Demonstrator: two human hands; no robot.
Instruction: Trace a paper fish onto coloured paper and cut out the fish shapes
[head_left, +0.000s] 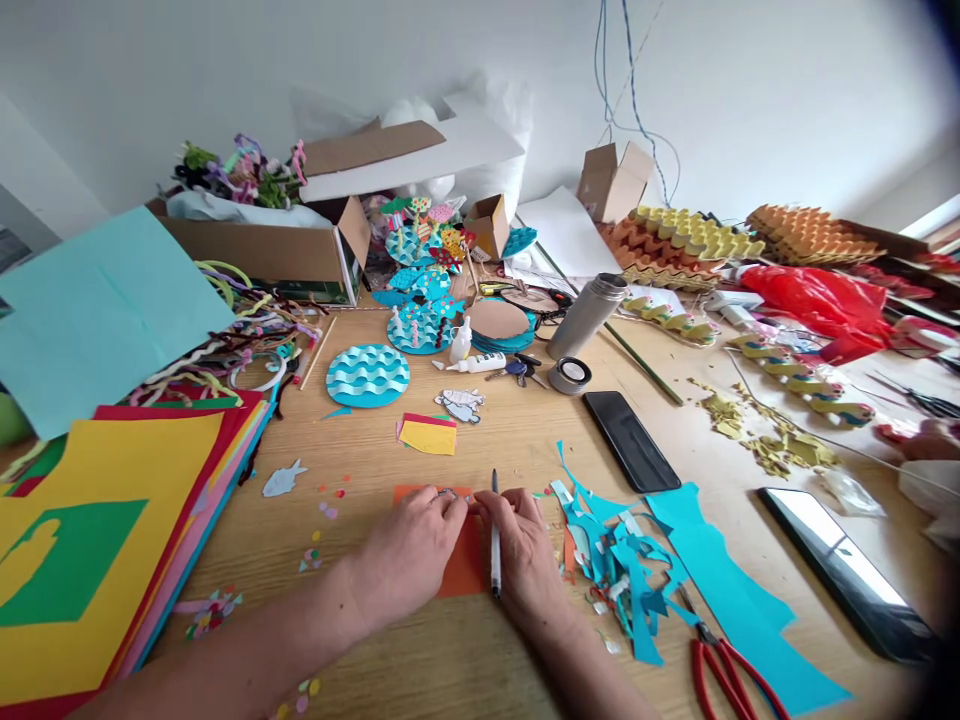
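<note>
An orange sheet of paper (463,572) lies on the table under both hands. My left hand (420,545) rests on its left part, fingers curled and closed around something mostly hidden; a small pale patterned edge shows by the fingertips. My right hand (525,550) is closed with a white-and-black pen (495,560) held upright along its fingers. Its thumb and index finger meet close to the left fingertips. Just beyond the hands are small yellow and red paper pieces (428,435) and fish cutouts (461,404). A pale fish cutout (284,479) lies to the left.
Blue paper scraps (626,560), red-handled pliers (724,665) and a black phone (631,440) lie right. Coloured sheets (142,450) are stacked left. Beyond stand a wavy blue disc (367,376), glue bottles (480,363) and a metal flask (589,318). Another person's hand (934,442) shows far right.
</note>
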